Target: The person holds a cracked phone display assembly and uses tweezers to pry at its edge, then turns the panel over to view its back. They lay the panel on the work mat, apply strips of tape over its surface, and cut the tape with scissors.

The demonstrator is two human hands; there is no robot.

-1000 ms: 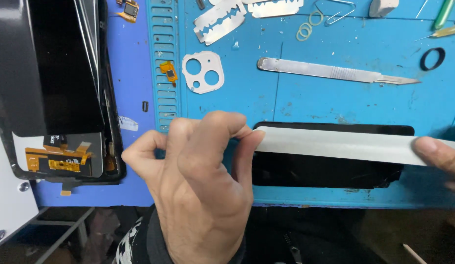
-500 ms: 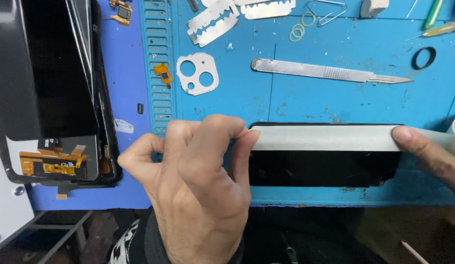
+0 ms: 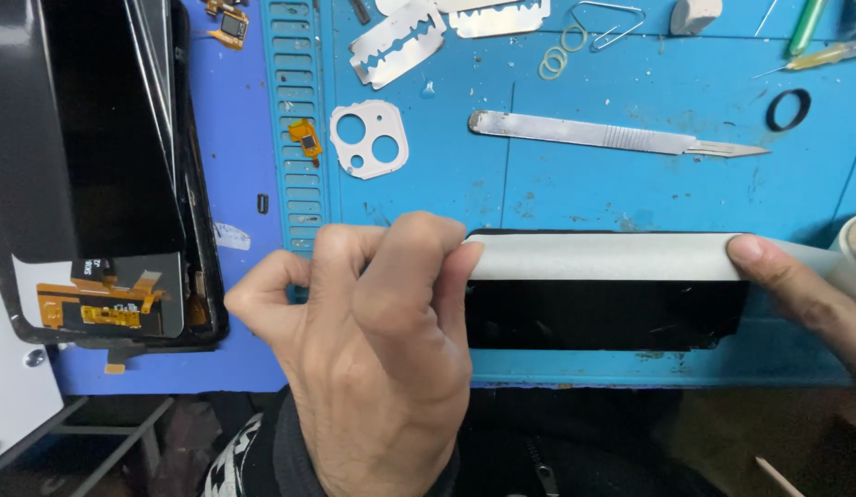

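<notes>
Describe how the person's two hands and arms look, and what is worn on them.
Both are bare: no gloves, rings or watch show. The left hand fills the middle of the view, its wrist running into a dark sleeve cuff; black fabric with white markings shows beside it. Of the right hand only fingers and part of the back are in frame, with no sleeve visible.

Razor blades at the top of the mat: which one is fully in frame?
The left razor blade, lying tilted above the white camera-hole plate. The other razor blade, to its right, is cut off by the top edge.
</notes>
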